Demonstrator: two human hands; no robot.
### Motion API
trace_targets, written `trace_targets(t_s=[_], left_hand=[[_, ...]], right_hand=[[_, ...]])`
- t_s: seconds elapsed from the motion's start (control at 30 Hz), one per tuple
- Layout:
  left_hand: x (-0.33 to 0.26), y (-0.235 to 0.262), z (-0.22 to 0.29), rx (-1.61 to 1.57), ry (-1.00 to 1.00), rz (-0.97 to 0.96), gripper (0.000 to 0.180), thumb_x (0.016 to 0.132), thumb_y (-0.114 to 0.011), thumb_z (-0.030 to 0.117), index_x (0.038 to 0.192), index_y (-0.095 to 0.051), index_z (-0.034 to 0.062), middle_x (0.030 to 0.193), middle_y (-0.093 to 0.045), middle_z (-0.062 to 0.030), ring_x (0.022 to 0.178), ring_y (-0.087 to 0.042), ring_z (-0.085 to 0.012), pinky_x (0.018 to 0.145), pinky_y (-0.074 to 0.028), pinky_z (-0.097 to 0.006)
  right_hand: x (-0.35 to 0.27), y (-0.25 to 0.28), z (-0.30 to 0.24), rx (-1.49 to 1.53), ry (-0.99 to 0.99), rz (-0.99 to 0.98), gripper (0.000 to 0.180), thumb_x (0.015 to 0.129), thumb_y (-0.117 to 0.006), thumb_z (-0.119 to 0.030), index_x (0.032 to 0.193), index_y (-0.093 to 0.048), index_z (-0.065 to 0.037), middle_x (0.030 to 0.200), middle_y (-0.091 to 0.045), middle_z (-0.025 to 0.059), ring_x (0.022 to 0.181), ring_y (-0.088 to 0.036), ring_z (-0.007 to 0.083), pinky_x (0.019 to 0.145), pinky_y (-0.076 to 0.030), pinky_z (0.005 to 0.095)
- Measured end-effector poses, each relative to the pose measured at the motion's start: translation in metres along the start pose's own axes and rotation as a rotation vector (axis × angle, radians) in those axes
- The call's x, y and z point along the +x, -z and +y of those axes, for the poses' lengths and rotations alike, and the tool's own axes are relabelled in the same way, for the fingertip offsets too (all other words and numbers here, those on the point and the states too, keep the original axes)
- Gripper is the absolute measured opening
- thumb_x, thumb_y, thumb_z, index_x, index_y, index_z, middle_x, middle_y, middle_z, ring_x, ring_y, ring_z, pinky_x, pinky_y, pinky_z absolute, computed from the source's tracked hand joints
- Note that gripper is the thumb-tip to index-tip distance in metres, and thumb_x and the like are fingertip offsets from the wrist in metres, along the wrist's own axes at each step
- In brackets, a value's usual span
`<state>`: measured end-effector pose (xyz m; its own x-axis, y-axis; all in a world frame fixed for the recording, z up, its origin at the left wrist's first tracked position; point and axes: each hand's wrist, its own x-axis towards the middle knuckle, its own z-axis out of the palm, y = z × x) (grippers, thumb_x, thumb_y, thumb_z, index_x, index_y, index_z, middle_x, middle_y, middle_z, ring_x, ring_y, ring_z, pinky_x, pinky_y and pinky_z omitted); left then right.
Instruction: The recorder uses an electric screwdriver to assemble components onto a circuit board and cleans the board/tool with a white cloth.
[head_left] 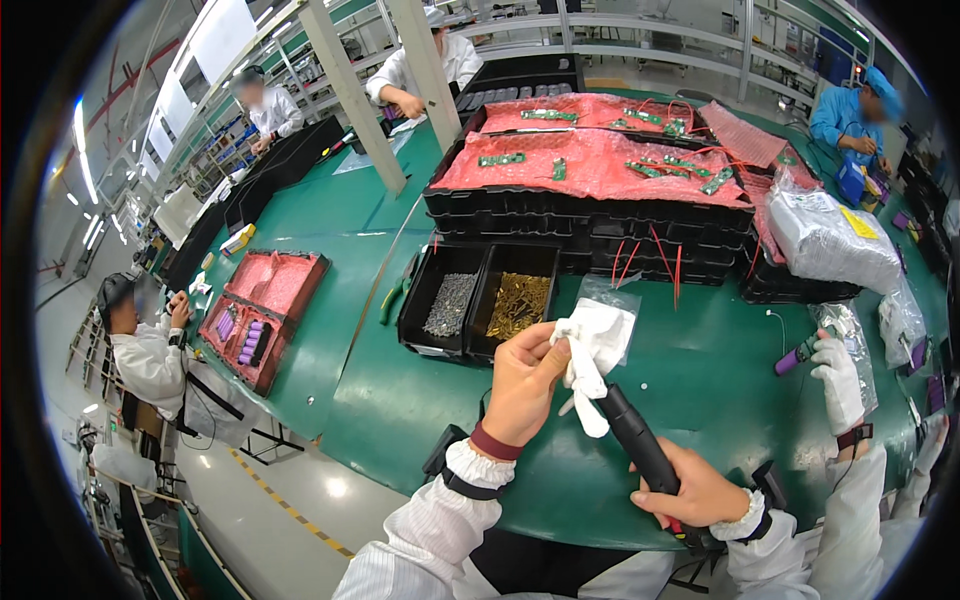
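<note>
A white glove [598, 338] was pinched between thumb and fingers of the left hand [525, 385], its grip closed, above the green bench [385, 425]. A black rod-shaped tool [640, 438] was clasped by the right hand [698, 485], grip wrapped round it; tool tilted, upper end near the glove, contact not discernible. Small grey parts [452, 303] and brass-coloured parts [518, 303] were held in black bins [425, 338] beyond.

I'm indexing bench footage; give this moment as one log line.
left hand: holding white glove | right hand: gripping black cylindrical tool | beyond: two black bins holding metal parts
</note>
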<state>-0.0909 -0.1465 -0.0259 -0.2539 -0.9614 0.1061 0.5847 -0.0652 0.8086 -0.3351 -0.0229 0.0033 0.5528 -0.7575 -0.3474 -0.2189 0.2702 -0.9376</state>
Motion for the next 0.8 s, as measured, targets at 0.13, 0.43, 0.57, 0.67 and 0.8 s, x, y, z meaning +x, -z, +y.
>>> trace_targets(t_s=[0.13,0.43,0.57,0.67,0.8], left_hand=[[0.003,-0.004,0.003,0.064,-0.043,0.047,0.024,0.102,-0.065,0.005,0.123,-0.064,-0.0073,0.103,-0.074,-0.0091,0.086,-0.069,-0.0106,0.073,-0.054,-0.025],[0.004,0.002,-0.004,-0.022,-0.019,0.006,0.024,0.103,-0.064,0.006,0.123,-0.063,-0.0069,0.106,-0.074,-0.0079,0.088,-0.069,-0.0094,0.075,-0.054,-0.024],[0.004,-0.004,0.001,0.054,-0.025,0.034,0.026,0.103,-0.064,0.006,0.126,-0.063,-0.007,0.106,-0.074,-0.0077,0.088,-0.069,-0.0086,0.075,-0.054,-0.024],[0.003,0.003,-0.002,0.051,-0.028,0.021,0.025,0.104,-0.063,0.007,0.125,-0.063,-0.0049,0.107,-0.074,-0.0069,0.089,-0.07,-0.0095,0.077,-0.056,-0.025],[0.003,-0.003,-0.003,0.009,0.003,0.048,0.027,0.104,-0.064,0.008,0.126,-0.063,-0.0063,0.107,-0.074,-0.0076,0.087,-0.068,-0.0074,0.074,-0.053,-0.023]], right_hand=[[-0.001,-0.002,0.003,0.046,-0.034,0.02,0.042,0.097,-0.07,-0.014,0.129,-0.046,-0.001,0.074,-0.057,0.0026,0.052,-0.059,0.0117,0.049,-0.047,0.0282],[-0.001,0.007,0.003,0.655,-0.052,-0.254,0.039,0.097,-0.068,-0.013,0.125,-0.045,0.001,0.075,-0.056,0.0037,0.05,-0.057,0.0128,0.047,-0.046,0.0289],[0.001,-0.006,-0.002,-0.011,-0.058,0.055,0.04,0.096,-0.068,-0.01,0.126,-0.045,0.002,0.077,-0.055,0.0058,0.048,-0.055,0.0136,0.047,-0.044,0.0293],[-0.001,0.0,0.002,0.313,-0.039,-0.085,0.041,0.096,-0.068,-0.011,0.127,-0.044,0.002,0.076,-0.053,0.0063,0.047,-0.053,0.0137,0.047,-0.043,0.0295],[-0.005,0.014,0.013,1.027,-0.083,-0.382,0.043,0.097,-0.067,-0.011,0.129,-0.043,0.002,0.076,-0.053,0.0058,0.046,-0.052,0.0133,0.046,-0.042,0.0297]])
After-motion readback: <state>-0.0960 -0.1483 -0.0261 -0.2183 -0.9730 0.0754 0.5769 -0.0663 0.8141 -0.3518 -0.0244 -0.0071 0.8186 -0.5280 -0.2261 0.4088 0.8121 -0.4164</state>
